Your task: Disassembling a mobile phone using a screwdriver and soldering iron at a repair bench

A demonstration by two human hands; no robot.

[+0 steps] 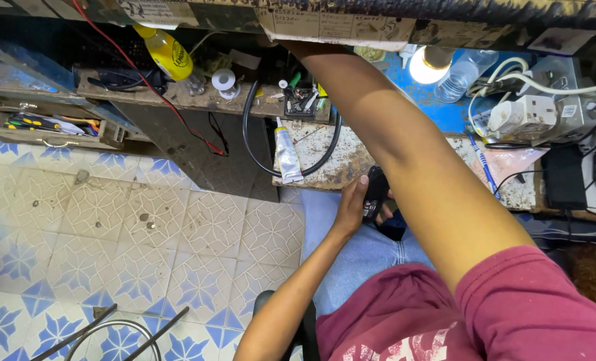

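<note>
My left hand grips a small black device over my lap.
It seems light, rigid, slick; I hold its edges. My right hand is hidden above the worktop, grip unknowable.

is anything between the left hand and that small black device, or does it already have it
Nothing visible stands between them. The left hand is wrapped directly around the small black handheld device, holding it over the lap just below the edge of the worn, stained workbench. The right arm crosses above it, reaching up out of sight, but does not come between hand and device.

I see tube on bench, phone just right, w/ bulb & socket box behind-right.
</note>
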